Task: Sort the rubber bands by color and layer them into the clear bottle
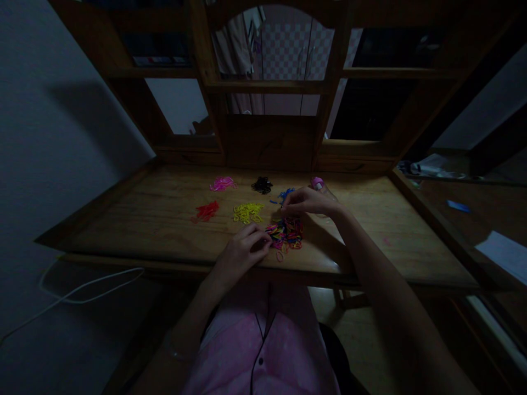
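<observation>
A mixed pile of coloured rubber bands (285, 233) lies near the desk's front edge. My left hand (244, 249) is at its left side, thumb and forefinger brought together at the bands; what they pinch is too small to make out. Over the far side of the pile is my right hand (307, 202), fingers closed in a pinch beside the blue bands (286, 193), which it partly hides. Whatever sits between those fingertips is unclear. Separate heaps hold yellow bands (247, 212), red bands (207, 210), black bands (262, 185) and pink bands (223, 184).
Behind my right hand a clear bottle with a pink cap (317, 183) lies on the wooden desk (164, 219). A wooden shelf unit (267, 86) rises at the back. White paper (504, 254) rests on a surface to the right, and a white cable (96, 282) hangs at left.
</observation>
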Demonstrator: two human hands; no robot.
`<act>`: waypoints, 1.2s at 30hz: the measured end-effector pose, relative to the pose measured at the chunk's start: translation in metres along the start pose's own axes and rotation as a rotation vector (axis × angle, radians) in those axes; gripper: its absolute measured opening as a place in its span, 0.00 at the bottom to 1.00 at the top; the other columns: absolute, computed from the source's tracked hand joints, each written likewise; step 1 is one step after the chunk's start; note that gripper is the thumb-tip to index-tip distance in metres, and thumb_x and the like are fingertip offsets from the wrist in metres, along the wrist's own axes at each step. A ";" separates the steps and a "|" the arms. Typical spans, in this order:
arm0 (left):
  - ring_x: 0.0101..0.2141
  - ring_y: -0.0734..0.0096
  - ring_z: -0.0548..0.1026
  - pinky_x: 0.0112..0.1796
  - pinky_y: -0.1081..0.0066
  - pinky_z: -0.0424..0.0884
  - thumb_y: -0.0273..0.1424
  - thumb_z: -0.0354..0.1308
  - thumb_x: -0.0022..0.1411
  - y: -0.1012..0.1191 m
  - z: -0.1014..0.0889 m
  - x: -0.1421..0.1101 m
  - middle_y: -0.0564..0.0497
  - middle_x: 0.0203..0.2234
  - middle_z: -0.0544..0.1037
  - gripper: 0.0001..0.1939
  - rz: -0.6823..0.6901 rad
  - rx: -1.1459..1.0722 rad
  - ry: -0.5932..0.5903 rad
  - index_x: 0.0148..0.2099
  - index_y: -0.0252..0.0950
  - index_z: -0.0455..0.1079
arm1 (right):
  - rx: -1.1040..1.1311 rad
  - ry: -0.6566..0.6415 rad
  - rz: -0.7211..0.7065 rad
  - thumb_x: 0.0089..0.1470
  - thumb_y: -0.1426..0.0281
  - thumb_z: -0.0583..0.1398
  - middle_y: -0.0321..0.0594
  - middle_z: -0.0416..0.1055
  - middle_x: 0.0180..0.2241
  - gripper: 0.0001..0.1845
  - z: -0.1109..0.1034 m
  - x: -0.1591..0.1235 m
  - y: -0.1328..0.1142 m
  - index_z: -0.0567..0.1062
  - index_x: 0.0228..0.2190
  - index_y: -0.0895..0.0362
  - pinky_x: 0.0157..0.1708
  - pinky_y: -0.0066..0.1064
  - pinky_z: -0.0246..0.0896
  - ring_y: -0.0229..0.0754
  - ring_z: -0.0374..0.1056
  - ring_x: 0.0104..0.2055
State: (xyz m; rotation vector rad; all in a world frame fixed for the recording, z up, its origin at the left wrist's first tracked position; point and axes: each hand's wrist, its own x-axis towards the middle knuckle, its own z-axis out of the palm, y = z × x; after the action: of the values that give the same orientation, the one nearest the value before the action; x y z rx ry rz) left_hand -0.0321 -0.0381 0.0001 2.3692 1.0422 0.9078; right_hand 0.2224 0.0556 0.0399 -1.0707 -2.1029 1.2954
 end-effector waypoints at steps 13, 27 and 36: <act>0.36 0.69 0.76 0.39 0.70 0.72 0.33 0.59 0.59 -0.013 0.003 0.005 0.50 0.34 0.77 0.07 -0.357 -0.579 0.136 0.39 0.36 0.71 | 0.216 0.105 -0.028 0.53 0.61 0.62 0.40 0.75 0.33 0.12 0.002 -0.003 -0.012 0.79 0.34 0.57 0.26 0.26 0.55 0.33 0.62 0.28; 0.29 0.74 0.75 0.32 0.74 0.73 0.38 0.62 0.58 -0.022 0.007 0.011 0.53 0.28 0.75 0.12 -0.453 -0.786 0.157 0.38 0.34 0.67 | -0.195 0.422 0.002 0.50 0.64 0.63 0.42 0.77 0.30 0.11 0.004 0.050 0.006 0.79 0.31 0.60 0.29 0.27 0.60 0.39 0.71 0.32; 0.36 0.71 0.76 0.39 0.73 0.73 0.35 0.60 0.59 -0.020 0.007 0.009 0.49 0.34 0.77 0.10 -0.390 -0.668 0.171 0.40 0.34 0.70 | -0.559 0.559 0.038 0.50 0.70 0.63 0.43 0.78 0.33 0.07 0.012 0.108 -0.007 0.80 0.33 0.58 0.32 0.26 0.59 0.40 0.72 0.34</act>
State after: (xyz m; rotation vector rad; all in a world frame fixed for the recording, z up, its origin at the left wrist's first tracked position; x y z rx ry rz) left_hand -0.0328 -0.0192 -0.0135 1.5041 1.0093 1.1023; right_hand 0.1465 0.1333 0.0384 -1.4876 -2.0256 0.3292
